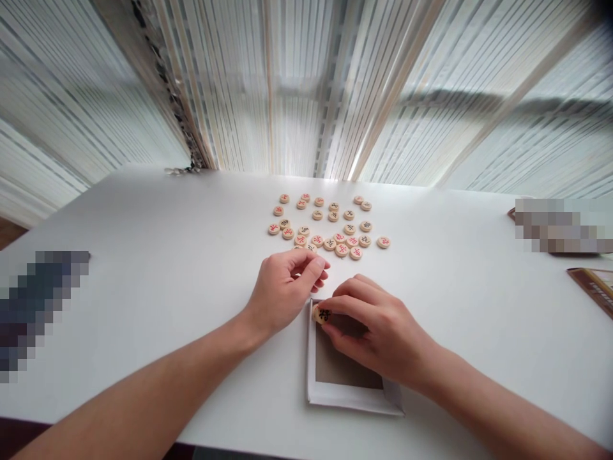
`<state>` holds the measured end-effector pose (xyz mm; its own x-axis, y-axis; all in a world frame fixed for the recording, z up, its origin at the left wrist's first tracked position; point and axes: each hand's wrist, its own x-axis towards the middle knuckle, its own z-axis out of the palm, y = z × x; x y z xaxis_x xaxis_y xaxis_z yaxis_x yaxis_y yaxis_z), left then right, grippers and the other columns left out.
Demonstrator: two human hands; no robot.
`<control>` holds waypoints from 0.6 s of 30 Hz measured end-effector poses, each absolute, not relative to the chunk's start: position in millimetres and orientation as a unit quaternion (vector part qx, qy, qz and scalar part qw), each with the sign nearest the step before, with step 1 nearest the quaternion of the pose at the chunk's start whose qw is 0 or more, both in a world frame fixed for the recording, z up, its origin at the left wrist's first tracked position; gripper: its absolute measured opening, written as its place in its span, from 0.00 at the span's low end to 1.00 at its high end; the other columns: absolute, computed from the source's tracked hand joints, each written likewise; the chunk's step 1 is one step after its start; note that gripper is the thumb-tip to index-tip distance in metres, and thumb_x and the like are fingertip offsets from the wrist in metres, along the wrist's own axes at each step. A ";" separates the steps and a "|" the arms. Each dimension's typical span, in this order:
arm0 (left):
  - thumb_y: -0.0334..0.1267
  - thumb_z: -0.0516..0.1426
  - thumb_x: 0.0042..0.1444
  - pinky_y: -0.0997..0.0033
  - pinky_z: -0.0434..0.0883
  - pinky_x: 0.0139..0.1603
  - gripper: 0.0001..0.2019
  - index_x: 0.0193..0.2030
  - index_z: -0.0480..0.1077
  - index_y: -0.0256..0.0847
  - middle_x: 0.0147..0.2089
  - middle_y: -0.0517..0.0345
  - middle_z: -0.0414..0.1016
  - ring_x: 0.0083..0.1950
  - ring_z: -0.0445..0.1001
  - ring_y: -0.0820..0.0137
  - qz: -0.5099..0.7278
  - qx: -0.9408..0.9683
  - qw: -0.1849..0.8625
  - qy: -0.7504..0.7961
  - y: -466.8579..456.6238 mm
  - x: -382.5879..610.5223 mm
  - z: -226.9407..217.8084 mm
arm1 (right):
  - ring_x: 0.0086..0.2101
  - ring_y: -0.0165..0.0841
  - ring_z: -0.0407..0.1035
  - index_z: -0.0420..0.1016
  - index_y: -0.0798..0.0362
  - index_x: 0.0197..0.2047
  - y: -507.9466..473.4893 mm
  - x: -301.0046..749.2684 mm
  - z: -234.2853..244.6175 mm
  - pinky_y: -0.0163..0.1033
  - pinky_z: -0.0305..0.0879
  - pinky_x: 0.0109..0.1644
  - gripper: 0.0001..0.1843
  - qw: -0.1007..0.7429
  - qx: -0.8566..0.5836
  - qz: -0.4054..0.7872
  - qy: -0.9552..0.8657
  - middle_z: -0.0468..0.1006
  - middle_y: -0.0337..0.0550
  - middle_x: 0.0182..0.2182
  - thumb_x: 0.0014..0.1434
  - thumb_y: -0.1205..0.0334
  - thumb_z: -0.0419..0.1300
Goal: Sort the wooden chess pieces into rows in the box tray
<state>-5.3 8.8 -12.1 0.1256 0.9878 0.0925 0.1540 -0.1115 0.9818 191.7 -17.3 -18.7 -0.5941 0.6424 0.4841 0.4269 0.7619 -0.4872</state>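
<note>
Between the thumb and fingers of my right hand (373,326) is a round wooden Chinese chess piece (324,314) with a black character. That hand is over the far left corner of a shallow white cardboard box (354,397), whose bottom is brown. Just beyond the box, my left hand (292,284) has its fingers curled and the thumb against them; whether anything is inside cannot be seen. Several more Chinese chess pieces (329,244), marked in red or black, lie loosely spread past my hands, and my left hand partly covers the nearest ones.
The white table (167,268) reaches back to striped string curtains (297,89). A brown printed box or booklet (594,287) lies at the right edge. Blurred-out items lie at the far left (43,306) and far right (560,225).
</note>
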 end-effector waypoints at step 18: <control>0.41 0.59 0.68 0.71 0.81 0.35 0.13 0.36 0.81 0.37 0.34 0.53 0.83 0.35 0.83 0.66 0.446 0.593 0.466 0.482 7.0 -3.1 -10.5 | 0.38 0.40 0.74 0.81 0.51 0.51 -16.5 190.5 -22.8 0.45 0.78 0.41 0.10 0.328 -0.313 0.150 -0.879 0.82 0.48 0.38 0.69 0.68 0.63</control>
<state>-3.1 7.0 -10.5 0.1373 0.9872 0.0806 0.1564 -0.1019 0.9824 190.5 -16.5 -22.8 -0.5894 0.6480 0.4825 0.4511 0.7594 -0.4689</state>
